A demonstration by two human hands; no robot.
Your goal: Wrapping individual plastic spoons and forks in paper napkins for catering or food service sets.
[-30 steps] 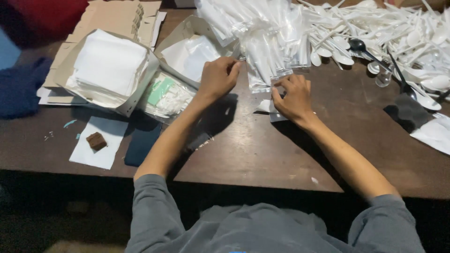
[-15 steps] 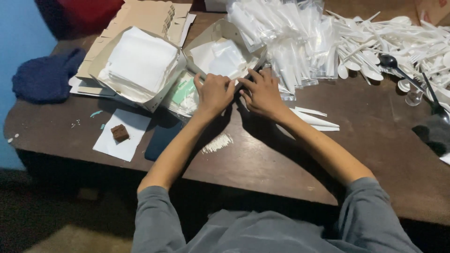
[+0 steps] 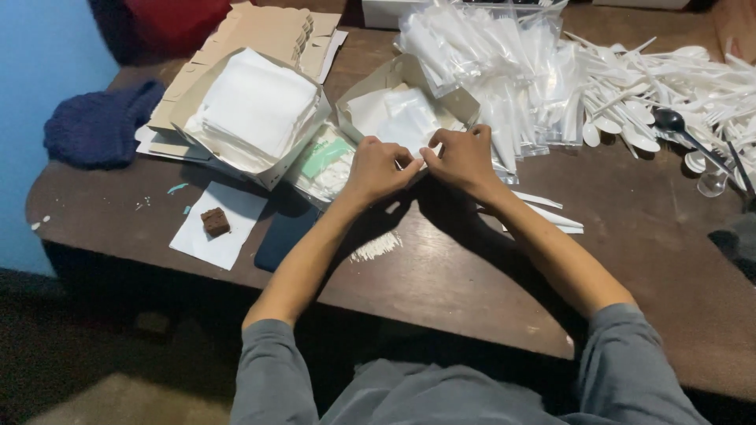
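Note:
My left hand and my right hand meet at the middle of the brown table, fingertips pinched together on a small clear plastic packet. Just behind them sits an open cardboard box with white packets inside. Two white plastic utensils lie on the table under my right forearm.
A cardboard box of white napkins stands at the left, a heap of clear bagged cutlery behind, loose white spoons and forks at the right. A brown cube on white paper, a dark phone and blue cloth lie left.
Both hands have moved left from the cutlery heap to in front of the open box and come together on a small packet. The view has shifted left.

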